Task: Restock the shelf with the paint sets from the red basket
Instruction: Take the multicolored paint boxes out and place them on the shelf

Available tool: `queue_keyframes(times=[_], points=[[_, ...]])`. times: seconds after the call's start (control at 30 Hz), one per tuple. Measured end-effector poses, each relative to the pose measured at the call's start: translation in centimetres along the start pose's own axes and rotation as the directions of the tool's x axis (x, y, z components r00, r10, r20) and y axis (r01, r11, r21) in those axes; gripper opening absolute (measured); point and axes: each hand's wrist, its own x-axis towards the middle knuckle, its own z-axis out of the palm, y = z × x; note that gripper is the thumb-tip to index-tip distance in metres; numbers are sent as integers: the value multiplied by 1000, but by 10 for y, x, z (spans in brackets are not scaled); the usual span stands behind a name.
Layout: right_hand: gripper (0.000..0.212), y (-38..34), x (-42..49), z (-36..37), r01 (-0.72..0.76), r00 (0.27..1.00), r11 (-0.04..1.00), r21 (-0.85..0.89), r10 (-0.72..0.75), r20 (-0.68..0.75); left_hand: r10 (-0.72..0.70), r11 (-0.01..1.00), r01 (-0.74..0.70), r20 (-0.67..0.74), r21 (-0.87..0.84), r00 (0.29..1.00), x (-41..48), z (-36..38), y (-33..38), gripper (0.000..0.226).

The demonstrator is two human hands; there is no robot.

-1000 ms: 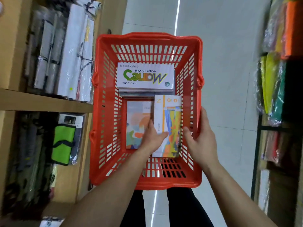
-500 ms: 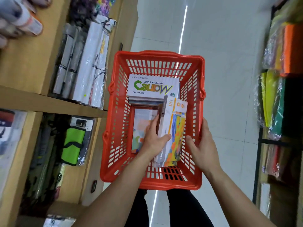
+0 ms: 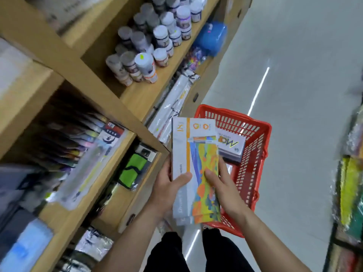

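Observation:
I hold a small stack of flat paint sets (image 3: 194,161) with white, orange and multicoloured covers above the near left corner of the red basket (image 3: 253,173). My left hand (image 3: 169,185) grips the stack's left edge, thumb across the cover. My right hand (image 3: 222,185) grips its right edge, thumb on the coloured artwork. A white water colour box (image 3: 231,144) with a green and yellow logo still lies in the basket on top of other boxes. The wooden shelf (image 3: 94,75) runs along my left.
Several paint jars (image 3: 149,46) stand on an upper shelf board. Below it hang packaged brushes and stationery (image 3: 82,146), a green pouch (image 3: 133,169) and wrapped white packs (image 3: 172,107). A second rack with coloured packets (image 3: 351,183) lines the right side of the grey floor aisle.
Both hands lifted the paint sets out of the basket and up toward the shelf. My view swung left and upward onto the shelves, and the basket now sits lower right.

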Motion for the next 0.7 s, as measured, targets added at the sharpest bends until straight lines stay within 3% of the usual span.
queue_keyframes(times=[0.07,0.2,0.37,0.57,0.7], points=[[51,-22,0,21,38,996,998,59,-42,82,28,999,-32,-78,-40,997,-22,-15,13,55],[53,-62,-17,70,47,968,997,60,-60,242,115,990,-130,-244,-48,963,-67,-46,31,79],[47,-90,-39,114,155,933,988,0,-146,329,238,962,-269,-339,-48,910,-108,-77,55,74],[68,-135,-83,196,337,825,941,-27,-281,491,351,906,-424,-544,-9,762,-198,-133,86,78],[53,-161,-111,263,438,712,899,-14,-337,615,360,897,-440,-656,47,664,-251,-185,98,80]])
